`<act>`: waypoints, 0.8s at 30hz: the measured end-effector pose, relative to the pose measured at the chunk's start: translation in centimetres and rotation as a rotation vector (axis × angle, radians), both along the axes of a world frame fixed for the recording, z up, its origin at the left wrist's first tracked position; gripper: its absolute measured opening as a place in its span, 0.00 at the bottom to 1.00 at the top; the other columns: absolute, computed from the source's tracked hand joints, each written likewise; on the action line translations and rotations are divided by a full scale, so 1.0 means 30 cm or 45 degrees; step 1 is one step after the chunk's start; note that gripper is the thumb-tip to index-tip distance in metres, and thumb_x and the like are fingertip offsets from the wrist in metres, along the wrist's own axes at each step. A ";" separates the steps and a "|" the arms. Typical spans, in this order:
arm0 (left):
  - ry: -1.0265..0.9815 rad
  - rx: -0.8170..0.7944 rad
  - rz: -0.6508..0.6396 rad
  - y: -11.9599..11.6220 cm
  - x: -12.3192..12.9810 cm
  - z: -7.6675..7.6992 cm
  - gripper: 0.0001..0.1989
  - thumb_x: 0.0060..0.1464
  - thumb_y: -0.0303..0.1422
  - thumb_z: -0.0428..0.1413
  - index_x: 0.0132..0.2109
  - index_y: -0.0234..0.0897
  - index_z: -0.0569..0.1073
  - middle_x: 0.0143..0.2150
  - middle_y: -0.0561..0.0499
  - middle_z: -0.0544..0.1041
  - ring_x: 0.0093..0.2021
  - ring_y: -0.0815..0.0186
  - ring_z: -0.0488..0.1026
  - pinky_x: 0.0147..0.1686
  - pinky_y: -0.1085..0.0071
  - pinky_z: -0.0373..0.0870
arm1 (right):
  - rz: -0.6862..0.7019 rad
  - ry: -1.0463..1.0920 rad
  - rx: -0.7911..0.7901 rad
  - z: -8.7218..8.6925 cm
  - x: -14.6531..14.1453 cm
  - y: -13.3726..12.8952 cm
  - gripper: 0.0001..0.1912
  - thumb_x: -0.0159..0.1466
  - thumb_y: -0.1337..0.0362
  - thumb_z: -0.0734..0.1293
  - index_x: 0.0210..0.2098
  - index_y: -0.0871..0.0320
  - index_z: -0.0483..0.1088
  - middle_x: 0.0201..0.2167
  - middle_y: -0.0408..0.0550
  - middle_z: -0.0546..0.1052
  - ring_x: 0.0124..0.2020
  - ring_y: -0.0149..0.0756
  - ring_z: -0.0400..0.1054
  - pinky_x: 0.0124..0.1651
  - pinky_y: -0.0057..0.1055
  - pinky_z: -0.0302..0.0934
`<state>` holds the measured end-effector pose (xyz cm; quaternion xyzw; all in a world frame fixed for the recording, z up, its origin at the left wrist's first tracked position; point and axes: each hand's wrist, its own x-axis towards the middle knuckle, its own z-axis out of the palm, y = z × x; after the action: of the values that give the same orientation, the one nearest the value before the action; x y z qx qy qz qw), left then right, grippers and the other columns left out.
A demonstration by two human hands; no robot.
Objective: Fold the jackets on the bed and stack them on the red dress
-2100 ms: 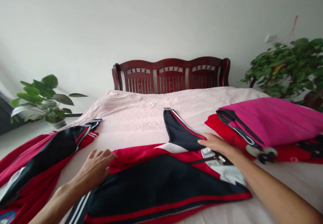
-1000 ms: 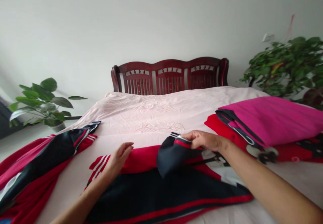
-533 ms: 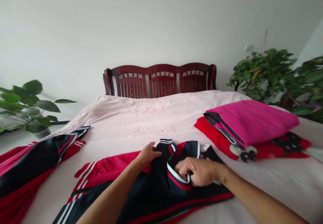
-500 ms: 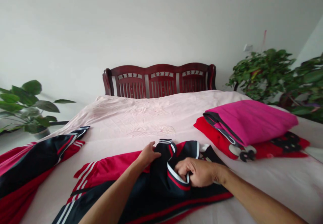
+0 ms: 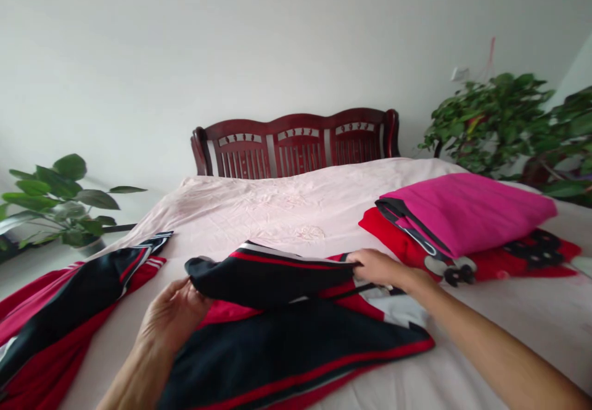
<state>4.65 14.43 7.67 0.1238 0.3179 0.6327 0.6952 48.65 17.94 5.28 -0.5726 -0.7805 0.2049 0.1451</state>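
Observation:
A navy and red track jacket (image 5: 287,342) with white trim lies spread on the bed in front of me. One navy sleeve (image 5: 277,274), edged in red and white, is lifted off it and stretched between my hands. At its left end, my left hand (image 5: 178,311) is closed on the fabric. Its right end, near the jacket's upper part, is pinched by my right hand (image 5: 377,267), whose fingertips are partly hidden. Some white lining (image 5: 400,305) shows just below the right hand.
Another navy and red garment (image 5: 69,299) lies at the left. To the right, a folded magenta garment (image 5: 472,213) rests on a red one (image 5: 522,262). The pale pink sheet (image 5: 259,206) reaches back to a dark wooden headboard (image 5: 300,148). Plants flank the bed.
My left hand has moved left and closed on the sleeve end. My right hand has come out of the jacket's trimmed opening and risen slightly. The sleeve is now lifted and drawn out sideways.

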 end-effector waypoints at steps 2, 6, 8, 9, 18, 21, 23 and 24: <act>-0.056 -0.137 0.039 -0.048 -0.041 -0.040 0.12 0.57 0.23 0.48 0.45 0.35 0.73 0.36 0.46 0.82 0.37 0.61 0.81 0.40 0.63 0.79 | -0.042 0.070 -0.017 -0.019 0.015 0.055 0.06 0.54 0.66 0.63 0.29 0.57 0.72 0.24 0.43 0.73 0.28 0.33 0.64 0.31 0.27 0.53; 0.002 -0.327 0.091 -0.110 -0.076 -0.099 0.08 0.59 0.29 0.52 0.44 0.36 0.74 0.36 0.47 0.83 0.38 0.57 0.82 0.41 0.56 0.80 | -0.016 0.281 -0.072 -0.075 0.041 0.143 0.11 0.55 0.57 0.64 0.29 0.59 0.70 0.23 0.40 0.69 0.26 0.32 0.60 0.29 0.27 0.53; 0.101 -0.322 0.117 -0.122 -0.083 -0.105 0.11 0.58 0.27 0.52 0.46 0.37 0.75 0.36 0.48 0.83 0.38 0.59 0.82 0.38 0.60 0.81 | -0.020 0.298 -0.083 -0.105 0.053 0.171 0.14 0.56 0.53 0.63 0.28 0.59 0.70 0.22 0.40 0.68 0.26 0.32 0.60 0.30 0.27 0.54; 0.160 -0.295 0.135 -0.125 -0.085 -0.105 0.12 0.58 0.26 0.52 0.47 0.38 0.75 0.36 0.49 0.83 0.37 0.60 0.82 0.37 0.62 0.81 | -0.031 0.284 -0.078 -0.118 0.057 0.182 0.15 0.57 0.53 0.62 0.27 0.59 0.69 0.21 0.40 0.68 0.26 0.32 0.60 0.30 0.28 0.54; 0.698 -0.442 0.235 -0.103 -0.174 -0.137 0.08 0.53 0.21 0.56 0.39 0.36 0.74 0.29 0.52 0.80 0.24 0.66 0.79 0.24 0.74 0.78 | -0.272 0.080 0.037 -0.132 0.026 0.185 0.08 0.54 0.58 0.68 0.30 0.56 0.74 0.30 0.47 0.78 0.34 0.40 0.69 0.38 0.31 0.57; 0.735 -0.480 0.190 -0.079 -0.222 -0.146 0.05 0.55 0.24 0.57 0.39 0.36 0.73 0.28 0.52 0.79 0.23 0.66 0.78 0.23 0.73 0.78 | -0.340 0.072 0.082 -0.136 0.014 0.180 0.07 0.54 0.60 0.69 0.31 0.55 0.75 0.34 0.50 0.79 0.39 0.43 0.71 0.42 0.33 0.59; 0.841 -0.429 0.245 -0.065 -0.254 -0.161 0.09 0.52 0.24 0.59 0.41 0.36 0.72 0.28 0.53 0.79 0.23 0.65 0.78 0.23 0.72 0.78 | -0.342 0.118 0.083 -0.150 0.021 0.188 0.08 0.56 0.61 0.67 0.34 0.56 0.76 0.37 0.52 0.80 0.42 0.44 0.72 0.45 0.34 0.61; 0.903 -0.398 0.280 -0.060 -0.270 -0.173 0.13 0.49 0.24 0.62 0.43 0.37 0.72 0.27 0.53 0.79 0.22 0.64 0.78 0.22 0.72 0.77 | -0.330 0.154 0.076 -0.157 0.030 0.195 0.09 0.57 0.62 0.66 0.36 0.57 0.76 0.39 0.52 0.80 0.43 0.43 0.72 0.46 0.33 0.62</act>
<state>-3.44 12.61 2.48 0.1925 0.6419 0.5653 0.4810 49.56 23.80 0.56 -0.6507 -0.6955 0.1953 0.2339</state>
